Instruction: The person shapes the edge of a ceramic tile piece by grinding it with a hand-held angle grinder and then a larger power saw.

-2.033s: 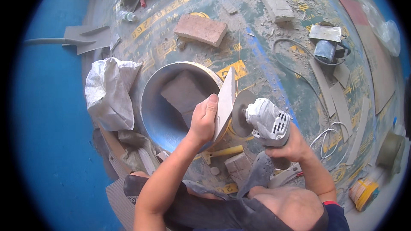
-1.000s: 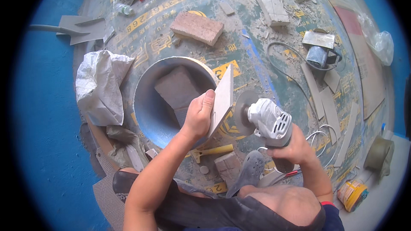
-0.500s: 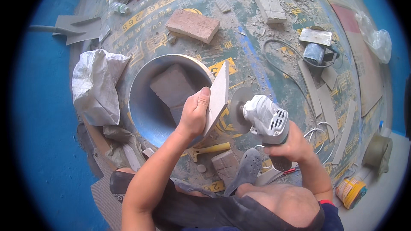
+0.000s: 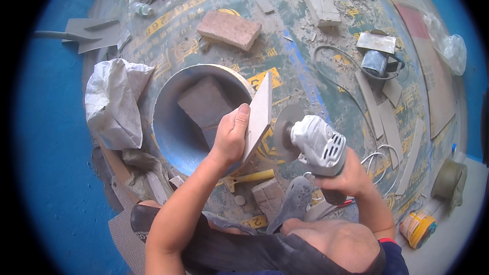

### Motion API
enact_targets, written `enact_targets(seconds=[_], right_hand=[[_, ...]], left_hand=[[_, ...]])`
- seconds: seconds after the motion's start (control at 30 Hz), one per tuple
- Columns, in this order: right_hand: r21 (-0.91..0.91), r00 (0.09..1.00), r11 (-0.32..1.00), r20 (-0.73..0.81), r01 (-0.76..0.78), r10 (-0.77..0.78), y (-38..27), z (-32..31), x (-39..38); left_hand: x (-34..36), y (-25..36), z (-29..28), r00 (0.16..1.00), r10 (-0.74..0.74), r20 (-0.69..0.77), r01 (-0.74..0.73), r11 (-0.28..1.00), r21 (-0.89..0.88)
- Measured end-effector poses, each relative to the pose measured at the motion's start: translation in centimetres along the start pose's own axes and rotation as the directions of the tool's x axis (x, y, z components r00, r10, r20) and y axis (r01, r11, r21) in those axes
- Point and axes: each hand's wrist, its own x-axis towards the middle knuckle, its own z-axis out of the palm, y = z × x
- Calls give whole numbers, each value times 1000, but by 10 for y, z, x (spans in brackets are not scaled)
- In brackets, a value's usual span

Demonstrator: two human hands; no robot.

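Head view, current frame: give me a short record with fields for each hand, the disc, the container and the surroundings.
left hand: grips a flat pale tile, tilted on edge
right hand: holds a white-and-grey angle grinder
disc: close beside the tile; contact unclear
container: round open bucket with a grey-brown block inside
beyond bucket: reddish brick
left of bucket: white sack
near the feet: yellow-handled tool
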Motion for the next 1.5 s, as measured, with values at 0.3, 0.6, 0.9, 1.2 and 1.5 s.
enact_targets(seconds=[0.3, 0.6, 0.9, 1.2, 1.5], right_hand=[[4, 1000, 1000, 0, -17, 17, -9, -5, 22], [-39, 1000, 999, 29, 1, 1, -12, 7, 1], [42, 997, 996, 15, -78, 77, -10, -5, 7], [-58, 996, 997, 67, -50, 53, -22, -6, 18], [-49, 999, 999, 42, -6, 8, -20, 2, 9]], left_hand=[[1, -6, 1, 1000, 21, -23, -22, 1000, -12], [0, -3, 1, 1000, 3, -6, -3, 1000, -21], [-1, 4, 0, 1000, 17, -2, -17, 1000, -8], [1, 0, -1, 1000, 4, -2, -4, 1000, 7], [2, 1, 0, 1000, 28, 3, -28, 999, 23]])
